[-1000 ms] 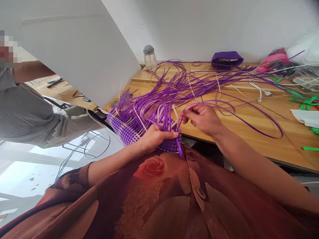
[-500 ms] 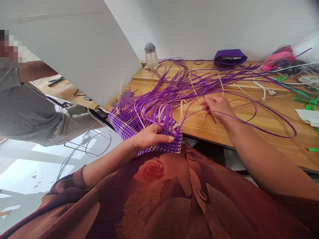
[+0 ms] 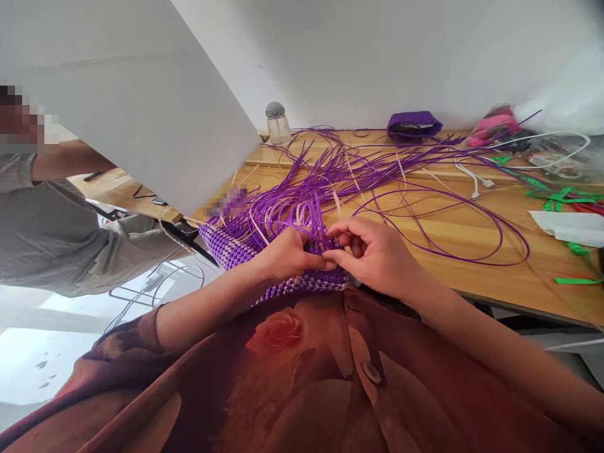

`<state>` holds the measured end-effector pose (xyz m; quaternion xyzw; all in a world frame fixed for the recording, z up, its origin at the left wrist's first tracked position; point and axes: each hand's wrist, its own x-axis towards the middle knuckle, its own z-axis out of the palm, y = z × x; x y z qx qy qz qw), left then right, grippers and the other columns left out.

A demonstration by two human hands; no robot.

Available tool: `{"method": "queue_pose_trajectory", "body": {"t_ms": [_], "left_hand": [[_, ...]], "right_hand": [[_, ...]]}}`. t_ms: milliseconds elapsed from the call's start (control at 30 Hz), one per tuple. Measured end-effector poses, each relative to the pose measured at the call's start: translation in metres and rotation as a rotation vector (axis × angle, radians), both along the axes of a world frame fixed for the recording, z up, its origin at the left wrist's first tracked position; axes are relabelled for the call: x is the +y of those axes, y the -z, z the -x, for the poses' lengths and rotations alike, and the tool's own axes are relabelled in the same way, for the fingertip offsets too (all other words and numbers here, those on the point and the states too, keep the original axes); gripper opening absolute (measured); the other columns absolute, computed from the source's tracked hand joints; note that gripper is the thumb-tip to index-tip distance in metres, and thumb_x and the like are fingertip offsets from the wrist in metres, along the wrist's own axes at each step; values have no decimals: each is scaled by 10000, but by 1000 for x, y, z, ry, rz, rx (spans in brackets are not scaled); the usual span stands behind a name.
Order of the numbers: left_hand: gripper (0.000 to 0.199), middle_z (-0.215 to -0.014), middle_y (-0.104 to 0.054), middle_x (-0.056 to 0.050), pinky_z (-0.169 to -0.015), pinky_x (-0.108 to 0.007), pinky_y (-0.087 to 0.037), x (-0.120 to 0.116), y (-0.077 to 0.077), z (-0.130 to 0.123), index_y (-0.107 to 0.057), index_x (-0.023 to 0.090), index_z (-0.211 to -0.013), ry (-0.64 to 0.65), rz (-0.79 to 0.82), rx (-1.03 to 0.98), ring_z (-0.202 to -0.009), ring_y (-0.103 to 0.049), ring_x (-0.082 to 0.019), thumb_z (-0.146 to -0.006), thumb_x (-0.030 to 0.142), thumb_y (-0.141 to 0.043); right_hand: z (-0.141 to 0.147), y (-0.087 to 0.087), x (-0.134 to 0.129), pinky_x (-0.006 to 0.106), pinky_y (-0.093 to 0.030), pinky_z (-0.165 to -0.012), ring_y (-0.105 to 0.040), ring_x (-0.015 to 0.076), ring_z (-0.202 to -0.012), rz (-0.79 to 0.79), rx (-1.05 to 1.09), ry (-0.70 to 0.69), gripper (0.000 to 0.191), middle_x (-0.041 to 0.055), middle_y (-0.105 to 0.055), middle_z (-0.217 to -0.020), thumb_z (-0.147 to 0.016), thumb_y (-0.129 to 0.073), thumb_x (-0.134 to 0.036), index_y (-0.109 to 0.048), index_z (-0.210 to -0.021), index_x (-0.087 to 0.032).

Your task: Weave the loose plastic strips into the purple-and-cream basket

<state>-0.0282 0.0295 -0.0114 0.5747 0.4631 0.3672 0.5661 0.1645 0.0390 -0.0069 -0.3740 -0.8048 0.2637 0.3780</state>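
Note:
A half-woven basket (image 3: 229, 246) of purple and pale plastic strips rests at the table's front edge, against my body. Long loose purple strips (image 3: 325, 173) fan out from its top across the table. My left hand (image 3: 292, 255) grips the basket's near rim, thumb on the outside and fingers inside, partly hidden. At the rim's right corner, my right hand (image 3: 372, 251) is closed in a pinch beside the left thumb. A purple strip appears to be between its fingertips, though the fingers cover most of it.
On the wooden table (image 3: 453, 233) stand a clear bottle (image 3: 278, 126) and a small purple woven pouch (image 3: 414, 126). White cables (image 3: 474, 182), green strips (image 3: 561, 198) and white paper (image 3: 566, 228) lie at the right. A person in grey (image 3: 47, 233) is beyond a white partition (image 3: 141, 100).
My right hand has come left and toward me, from over the loose strips to the basket's corner, meeting my left hand. The left hand keeps its hold. The view has shifted slightly.

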Motion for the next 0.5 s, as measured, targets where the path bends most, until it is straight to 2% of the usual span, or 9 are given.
{"method": "queue_pose_trajectory", "body": {"t_ms": [67, 133, 300, 367, 433, 500], "left_hand": [[206, -673, -659, 6, -699, -273, -462, 3, -2, -6, -750, 137, -755, 104, -11, 65, -685, -588, -147, -590, 214, -847], [208, -706, -670, 5, -713, -272, -461, 3, 0, -9, -745, 134, -774, 136, 18, 79, -689, -586, -137, -624, 241, -840], [292, -812, -714, -19, -769, -284, -485, -5, 11, -8, -718, 132, -812, 21, 181, -140, -725, -625, -132, -607, 265, -878], [283, -801, -714, -20, -773, -279, -482, -7, 14, -8, -717, 126, -780, -6, 193, -177, -717, -626, -125, -588, 244, -888], [279, -768, -705, -10, -757, -272, -475, -7, 15, -8, -716, 127, -759, -31, 187, -192, -692, -615, -114, -568, 222, -895], [275, -744, -700, 1, -751, -271, -472, -6, 14, -9, -714, 131, -739, -45, 177, -215, -675, -607, -108, -549, 202, -900]], "right_hand": [[6, -1, 2, 274, -412, -606, -552, 131, -647, -137, -44, 55, 142, 8, -650, -765, -783, -750, -288, -679, -880, -213], [6, 2, 6, 277, -415, -612, -563, 134, -641, -166, -35, 91, 90, 7, -649, -720, -831, -697, -298, -662, -822, -216], [-8, 13, 22, 265, -365, -505, -484, 113, -490, 94, 151, 316, 128, -21, -587, -584, -827, -612, -270, -527, -744, -220], [-13, 17, 24, 266, -367, -503, -488, 114, -483, 105, 139, 333, 142, -28, -574, -567, -807, -627, -255, -510, -733, -221], [-14, 19, 21, 272, -409, -542, -536, 124, -530, -31, 97, 280, 87, -10, -616, -630, -830, -625, -241, -560, -777, -215], [-13, 19, 15, 290, -468, -642, -608, 148, -648, -253, 55, 176, 41, 23, -683, -761, -873, -588, -206, -627, -872, -216]]}}
